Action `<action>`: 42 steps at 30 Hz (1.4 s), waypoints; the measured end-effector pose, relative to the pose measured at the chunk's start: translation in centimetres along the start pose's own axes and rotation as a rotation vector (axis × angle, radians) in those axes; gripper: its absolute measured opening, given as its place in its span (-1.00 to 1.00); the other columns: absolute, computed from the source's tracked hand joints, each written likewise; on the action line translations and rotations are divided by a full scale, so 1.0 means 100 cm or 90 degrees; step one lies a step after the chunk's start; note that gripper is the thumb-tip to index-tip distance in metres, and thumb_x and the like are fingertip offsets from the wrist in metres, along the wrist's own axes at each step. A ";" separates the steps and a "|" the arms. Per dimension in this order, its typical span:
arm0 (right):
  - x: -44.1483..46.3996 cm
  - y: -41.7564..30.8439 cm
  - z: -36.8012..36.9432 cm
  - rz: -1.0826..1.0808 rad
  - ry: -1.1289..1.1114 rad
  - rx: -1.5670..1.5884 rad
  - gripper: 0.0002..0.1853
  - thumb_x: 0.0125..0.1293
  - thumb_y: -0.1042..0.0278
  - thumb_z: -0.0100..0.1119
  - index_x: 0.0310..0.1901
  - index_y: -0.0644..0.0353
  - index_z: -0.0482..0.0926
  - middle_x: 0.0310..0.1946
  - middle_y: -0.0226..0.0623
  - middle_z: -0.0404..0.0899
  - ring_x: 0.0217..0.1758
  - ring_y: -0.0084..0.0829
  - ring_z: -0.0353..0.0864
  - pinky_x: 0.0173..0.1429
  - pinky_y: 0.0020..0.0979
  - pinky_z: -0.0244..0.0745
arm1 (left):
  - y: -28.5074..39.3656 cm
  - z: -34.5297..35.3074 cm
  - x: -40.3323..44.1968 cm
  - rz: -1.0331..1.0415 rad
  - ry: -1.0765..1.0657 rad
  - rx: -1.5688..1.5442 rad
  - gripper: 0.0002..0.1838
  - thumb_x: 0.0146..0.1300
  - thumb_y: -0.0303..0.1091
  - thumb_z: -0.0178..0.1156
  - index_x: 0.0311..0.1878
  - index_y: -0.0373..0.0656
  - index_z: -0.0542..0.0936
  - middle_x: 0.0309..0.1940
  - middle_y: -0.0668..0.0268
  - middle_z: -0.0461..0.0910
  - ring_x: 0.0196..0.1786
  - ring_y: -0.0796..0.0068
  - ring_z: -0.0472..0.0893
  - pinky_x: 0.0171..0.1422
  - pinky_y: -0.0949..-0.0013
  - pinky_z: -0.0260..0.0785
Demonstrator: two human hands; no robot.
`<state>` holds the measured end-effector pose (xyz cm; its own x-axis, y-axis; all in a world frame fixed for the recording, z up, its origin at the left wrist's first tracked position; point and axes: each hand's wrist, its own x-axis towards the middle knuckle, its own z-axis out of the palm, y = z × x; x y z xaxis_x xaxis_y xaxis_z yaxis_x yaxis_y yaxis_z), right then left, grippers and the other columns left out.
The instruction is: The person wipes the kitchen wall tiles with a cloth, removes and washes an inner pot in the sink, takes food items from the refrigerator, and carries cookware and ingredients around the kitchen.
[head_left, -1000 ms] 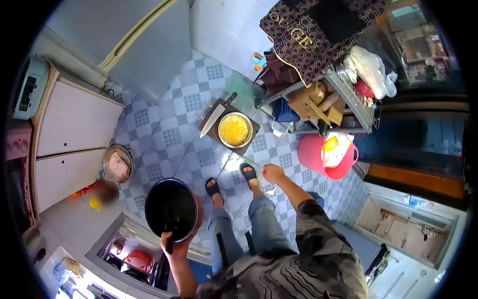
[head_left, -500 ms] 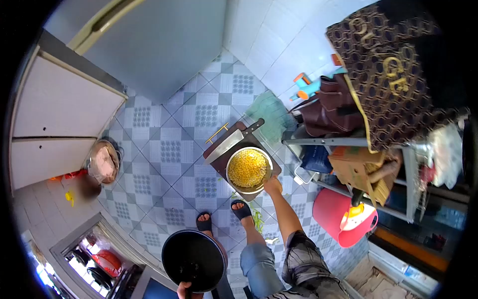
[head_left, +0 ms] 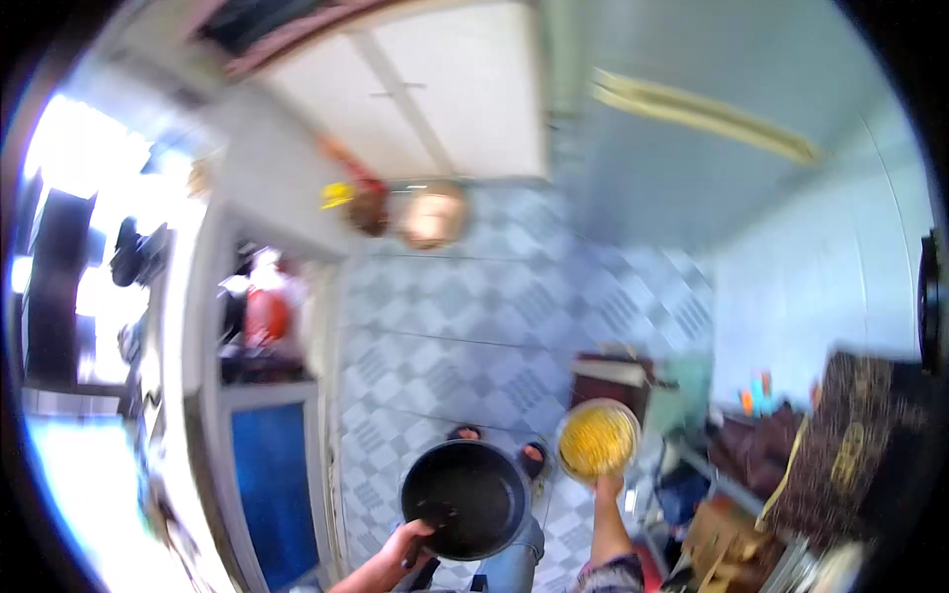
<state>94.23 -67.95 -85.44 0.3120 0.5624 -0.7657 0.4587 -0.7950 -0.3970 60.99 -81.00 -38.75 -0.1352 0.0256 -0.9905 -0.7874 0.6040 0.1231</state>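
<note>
At the lower middle, my left hand is closed round the handle of a dark, deep pan, whose inside looks dark. To the right, my right hand grips the near rim of a metal bowl filled with yellow kernels. The bowl overlaps the near part of a dark cutting board; blur hides whether they touch. A knife lies across the board's far part.
A white cabinet and a fridge stand ahead. A basin sits by the cabinet. At lower right is a rack with cardboard and bags. My feet are on the tiled floor.
My view has swung left. My right hand, free one second ago, took hold of the bowl's rim. The bowl sits nearer the board's edge. The pan stays in my left hand.
</note>
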 end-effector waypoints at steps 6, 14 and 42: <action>-0.128 -0.072 0.000 0.098 -0.077 0.299 -0.55 0.05 0.49 -0.05 0.06 0.21 0.40 -0.19 -0.09 0.56 -0.32 -0.14 0.63 -0.52 -0.21 0.53 | -0.038 -0.068 -0.036 0.002 -0.113 -0.268 -0.85 0.10 -0.26 0.09 -0.37 -0.13 0.51 -0.70 0.39 0.35 -0.56 0.51 0.38 -0.16 0.23 0.46; -0.320 -0.209 0.062 -0.291 -0.191 -0.131 -0.51 0.12 0.36 0.10 0.10 0.34 0.31 -0.19 -0.05 0.55 -0.44 -0.26 0.62 -0.60 -0.38 0.48 | -0.107 -0.202 -0.056 0.112 -0.223 -0.483 -0.95 0.10 -0.36 0.08 -0.37 -0.08 0.49 -0.65 0.46 0.28 -0.54 0.60 0.33 -0.21 0.16 0.48; -1.067 -0.052 0.607 -0.828 -0.658 -0.500 -0.66 0.13 0.29 0.14 -0.33 0.52 0.44 -0.61 -0.04 0.56 -0.67 -0.29 0.61 -0.64 -0.35 0.54 | -0.370 -0.506 -0.025 0.780 0.223 -0.473 -0.32 -0.06 -0.84 0.27 0.11 -0.15 0.24 0.19 0.07 0.36 0.17 0.32 0.47 0.24 0.26 0.34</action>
<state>8.02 -137.64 -32.38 -0.9534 0.0727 -0.2928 0.2951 0.4265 -0.8550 60.03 -143.76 -37.71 -0.9794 -0.0473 -0.1962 -0.1837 -0.1926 0.9639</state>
